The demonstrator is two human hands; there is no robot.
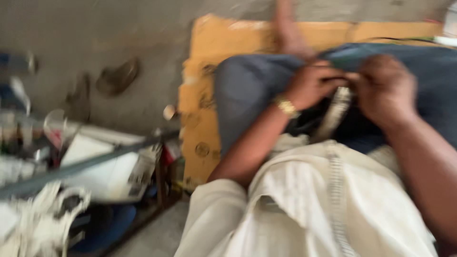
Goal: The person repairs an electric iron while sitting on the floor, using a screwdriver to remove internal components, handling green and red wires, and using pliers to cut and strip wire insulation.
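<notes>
Left hand and right hand — both closed, fingers curled, knuckles nearly touching over the person's lap. Between them they pinch a fold of dark blue-grey cloth; the frame is motion-blurred, so the exact grip of each finger cannot be told. A gold-coloured wristwatch sits on the left wrist.

The cloth is the landmark. It spreads from the hands to both sides, draped over the raised knees, its upper edge lying against a sheet of yellow-brown cardboard on the floor. A pale striped strap or band hangs just below the hands, in front of the cloth. Nearer the camera than the cloth — the person's cream-coloured shirt.

Left of the cloth, past the cardboard, bare grey concrete floor. Below-left of the cloth, a blurred heap: white papers or packets, a dark bar across them, whitish rags.
</notes>
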